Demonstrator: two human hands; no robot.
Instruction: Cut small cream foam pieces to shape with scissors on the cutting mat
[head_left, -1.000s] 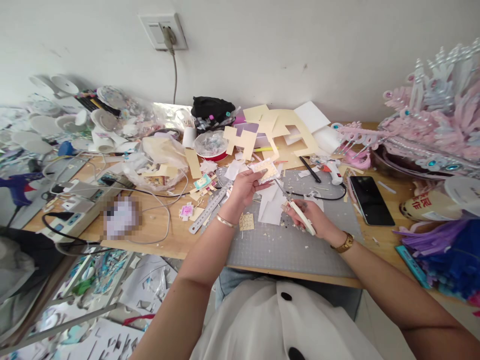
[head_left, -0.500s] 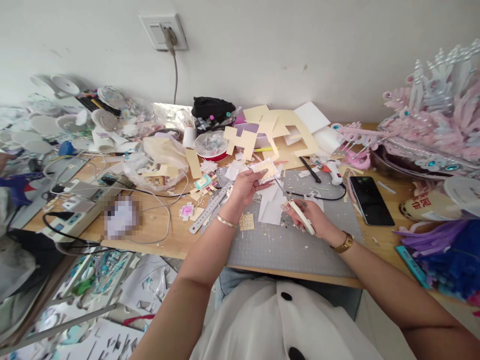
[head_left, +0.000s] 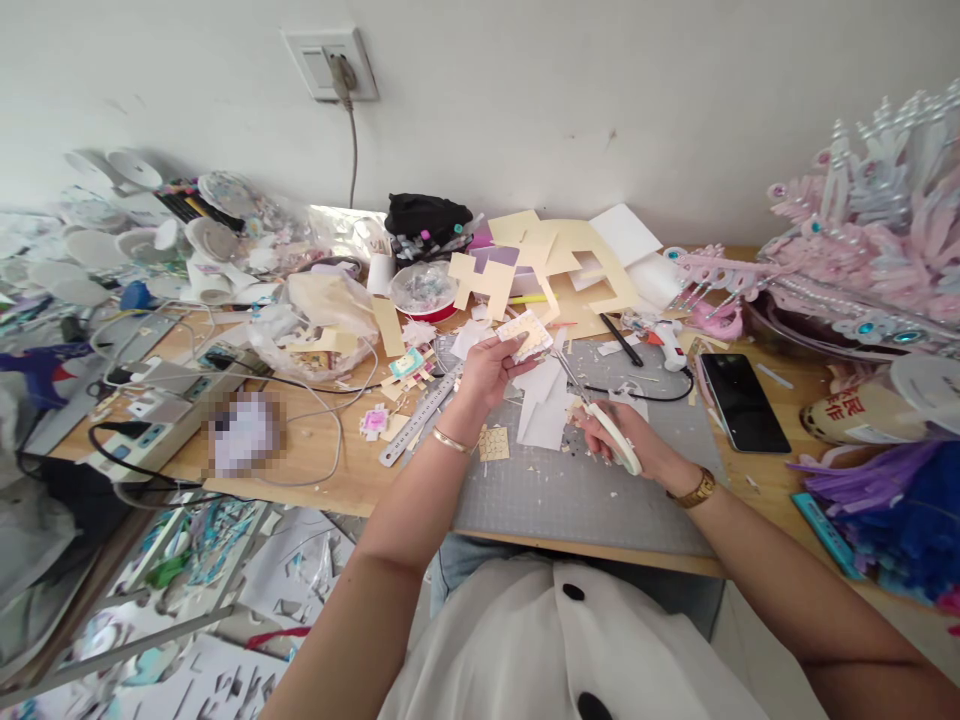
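Observation:
Between its thumb and fingers, my left hand (head_left: 491,368) pinches a small white and cream card (head_left: 534,337) with a scalloped edge. My right hand (head_left: 619,435) is wrapped round the cream handles of a pair of scissors (head_left: 616,436). Their blades point up and left, just right of the card and apart from it. Beneath both hands are white paper pieces (head_left: 543,405) on a grey cutting mat (head_left: 585,510). A patterned cream square (head_left: 493,443) lies near my left wrist, and a metal ruler (head_left: 421,418) is to its left.
Cream card offcuts (head_left: 491,285) pile up at the back, beside a red-rimmed bowl (head_left: 435,316). A glue gun (head_left: 669,345) and a black phone (head_left: 742,402) are on the right. Power strips (head_left: 161,425) with cables lie left. Pink decorations (head_left: 877,260) fill the far right.
The card in my left hand has tilted and turned, showing more white. The scissors have shifted slightly right and down, and their blades stand further from the card.

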